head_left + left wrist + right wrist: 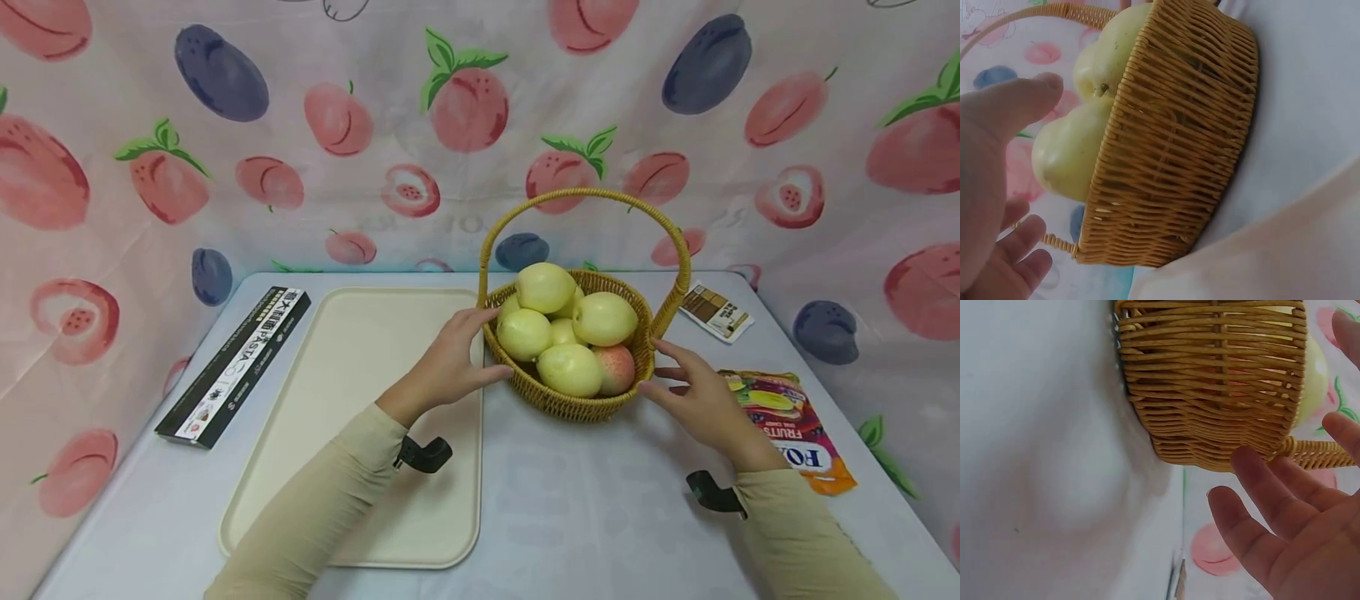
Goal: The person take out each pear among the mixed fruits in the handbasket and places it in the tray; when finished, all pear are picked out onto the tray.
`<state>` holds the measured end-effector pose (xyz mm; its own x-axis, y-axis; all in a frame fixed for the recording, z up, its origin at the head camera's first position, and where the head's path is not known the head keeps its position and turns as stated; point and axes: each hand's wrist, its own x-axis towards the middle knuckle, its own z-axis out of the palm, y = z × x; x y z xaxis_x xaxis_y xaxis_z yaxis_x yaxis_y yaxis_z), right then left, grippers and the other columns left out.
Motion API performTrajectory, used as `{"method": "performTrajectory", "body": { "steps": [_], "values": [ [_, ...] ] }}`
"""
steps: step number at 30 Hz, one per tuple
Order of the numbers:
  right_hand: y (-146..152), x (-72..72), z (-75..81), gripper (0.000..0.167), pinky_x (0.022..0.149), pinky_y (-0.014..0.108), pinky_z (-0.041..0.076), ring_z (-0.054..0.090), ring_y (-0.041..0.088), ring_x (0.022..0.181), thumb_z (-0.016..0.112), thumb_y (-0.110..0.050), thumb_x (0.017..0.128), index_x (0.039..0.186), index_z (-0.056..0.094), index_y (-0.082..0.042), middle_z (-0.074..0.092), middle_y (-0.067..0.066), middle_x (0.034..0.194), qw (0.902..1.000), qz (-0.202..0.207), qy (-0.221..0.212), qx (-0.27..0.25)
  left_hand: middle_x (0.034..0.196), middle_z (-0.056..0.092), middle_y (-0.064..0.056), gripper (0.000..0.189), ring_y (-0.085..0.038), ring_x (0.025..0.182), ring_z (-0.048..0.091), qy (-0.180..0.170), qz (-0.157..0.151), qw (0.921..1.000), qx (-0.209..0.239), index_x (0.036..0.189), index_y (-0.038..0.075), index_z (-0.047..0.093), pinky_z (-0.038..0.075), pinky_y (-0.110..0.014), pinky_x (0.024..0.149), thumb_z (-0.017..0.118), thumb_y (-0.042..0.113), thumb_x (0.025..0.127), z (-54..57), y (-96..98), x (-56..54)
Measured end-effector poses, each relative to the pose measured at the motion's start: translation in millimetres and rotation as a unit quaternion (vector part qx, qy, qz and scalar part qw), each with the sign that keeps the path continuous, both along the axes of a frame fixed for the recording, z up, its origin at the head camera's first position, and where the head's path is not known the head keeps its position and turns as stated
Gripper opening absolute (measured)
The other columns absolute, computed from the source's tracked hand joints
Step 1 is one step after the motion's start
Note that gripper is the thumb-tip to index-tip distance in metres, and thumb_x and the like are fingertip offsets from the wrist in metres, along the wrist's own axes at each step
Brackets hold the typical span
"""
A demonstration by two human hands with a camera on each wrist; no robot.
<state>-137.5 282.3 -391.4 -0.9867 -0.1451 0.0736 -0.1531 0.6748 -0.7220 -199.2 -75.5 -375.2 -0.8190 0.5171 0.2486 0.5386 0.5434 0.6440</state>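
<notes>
A woven wicker basket [573, 407] with a tall arched handle [585, 193] stands upright, heaped with several pale yellow-green fruits [570, 371] and a reddish, peach-like fruit [617, 369]. At its left side, my left hand [453, 358] has its thumb and fingers spread close to the rim; in the left wrist view the thumb [1035, 100] is raised beside the fruits. On the opposite side, my right hand [701, 400] is spread by the handle's base, its fingertips [1247, 464] at or very near the weave. Whether either hand touches the basket, I cannot tell.
A cream tray [375, 500] lies left of the basket, partly under my left forearm. Beyond it is a black pasta box [236, 367]. Right of the basket lie a small white-and-brown packet [716, 312] and a colourful candy bag [787, 425]. A fruit-print cloth [322, 200] hangs behind.
</notes>
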Motion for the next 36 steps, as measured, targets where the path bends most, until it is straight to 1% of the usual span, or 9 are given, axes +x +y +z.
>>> {"method": "performTrajectory", "body": {
  "steps": [2, 5, 8, 10, 13, 18, 28, 33, 36],
  "values": [
    [0, -1.1, -2.1, 0.076, 0.089, 0.061, 0.050, 0.051, 0.050, 0.124, 0.066, -0.036, 0.098, 0.158, 0.029, -0.007, 0.031, 0.027, 0.155, 0.9999, -0.004, -0.011, -0.008, 0.149, 0.041, -0.017, 0.084, -0.031, 0.138, 0.038, -0.003, -0.009, 0.9999, -0.005, 0.152, 0.004, 0.039, 0.034, -0.047, 0.112, 0.082, 0.032, 0.086, 0.9, 2.9, -3.3],
    [0, -2.0, -4.5, 0.077, 0.090, 0.061, 0.050, 0.051, 0.049, 0.124, 0.066, -0.038, 0.098, 0.159, 0.027, -0.008, 0.032, 0.026, 0.155, 0.9995, -0.008, -0.024, -0.017, 0.150, 0.040, -0.016, 0.083, -0.031, 0.139, 0.037, -0.021, -0.022, 0.9994, -0.012, 0.153, 0.006, 0.038, 0.033, -0.048, 0.112, 0.080, 0.034, 0.087, 2.6, 5.4, -8.2],
    [1, -2.5, -7.5, 0.076, 0.089, 0.059, 0.051, 0.054, 0.047, 0.121, 0.065, -0.037, 0.099, 0.158, 0.028, -0.007, 0.037, 0.027, 0.152, 0.9993, -0.010, -0.028, -0.023, 0.152, 0.039, -0.014, 0.081, -0.030, 0.141, 0.035, -0.044, -0.032, 0.9984, -0.012, 0.154, 0.009, 0.038, 0.032, -0.048, 0.113, 0.079, 0.035, 0.088, 3.0, 8.8, -13.2],
    [2, -2.8, -9.4, 0.075, 0.088, 0.057, 0.052, 0.056, 0.046, 0.120, 0.065, -0.035, 0.099, 0.157, 0.028, -0.005, 0.039, 0.028, 0.150, 0.9991, -0.011, -0.030, -0.026, 0.153, 0.040, -0.013, 0.079, -0.030, 0.141, 0.035, -0.053, -0.037, 0.9978, -0.010, 0.153, 0.010, 0.039, 0.032, -0.047, 0.113, 0.077, 0.036, 0.090, 3.0, 11.8, -16.2],
    [2, -3.4, -11.5, 0.073, 0.088, 0.056, 0.052, 0.057, 0.046, 0.119, 0.064, -0.035, 0.100, 0.156, 0.029, -0.004, 0.041, 0.029, 0.149, 0.9987, -0.016, -0.036, -0.031, 0.152, 0.042, -0.012, 0.074, -0.028, 0.141, 0.036, -0.053, -0.044, 0.9976, -0.011, 0.152, 0.009, 0.042, 0.033, -0.044, 0.113, 0.075, 0.035, 0.091, 3.2, 16.6, -19.5],
    [2, -4.9, -12.4, 0.077, 0.088, 0.057, 0.052, 0.056, 0.045, 0.120, 0.064, -0.041, 0.099, 0.157, 0.029, -0.007, 0.040, 0.030, 0.149, 0.9976, -0.028, -0.056, -0.029, 0.150, 0.044, -0.013, 0.068, -0.028, 0.140, 0.038, -0.050, -0.050, 0.9974, -0.007, 0.150, 0.006, 0.044, 0.034, -0.041, 0.112, 0.073, 0.032, 0.094, 4.9, 21.8, -22.3],
    [3, -8.3, -14.4, 0.078, 0.087, 0.056, 0.052, 0.058, 0.044, 0.117, 0.065, -0.042, 0.098, 0.158, 0.029, -0.009, 0.041, 0.030, 0.149, 0.9974, -0.032, -0.061, -0.025, 0.152, 0.042, -0.014, 0.062, -0.028, 0.140, 0.038, -0.075, -0.043, 0.9962, -0.011, 0.151, 0.008, 0.043, 0.035, -0.042, 0.111, 0.067, 0.029, 0.098, 4.8, 28.9, -30.1],
    [3, -8.1, -14.5, 0.078, 0.088, 0.057, 0.052, 0.058, 0.044, 0.117, 0.065, -0.043, 0.097, 0.157, 0.029, -0.009, 0.041, 0.030, 0.149, 0.9970, -0.033, -0.065, -0.026, 0.153, 0.041, -0.012, 0.065, -0.027, 0.141, 0.037, -0.084, -0.033, 0.9957, -0.019, 0.153, 0.011, 0.042, 0.035, -0.041, 0.111, 0.069, 0.031, 0.097, 2.9, 33.2, -35.4],
    [2, -8.0, -13.9, 0.078, 0.089, 0.057, 0.052, 0.058, 0.044, 0.118, 0.066, -0.042, 0.097, 0.158, 0.029, -0.009, 0.040, 0.030, 0.149, 0.9965, -0.035, -0.070, -0.028, 0.154, 0.041, -0.011, 0.067, -0.027, 0.141, 0.036, -0.088, -0.032, 0.9952, -0.028, 0.153, 0.012, 0.042, 0.035, -0.040, 0.111, 0.070, 0.033, 0.096, 2.8, 35.4, -40.0]
  ]
}}
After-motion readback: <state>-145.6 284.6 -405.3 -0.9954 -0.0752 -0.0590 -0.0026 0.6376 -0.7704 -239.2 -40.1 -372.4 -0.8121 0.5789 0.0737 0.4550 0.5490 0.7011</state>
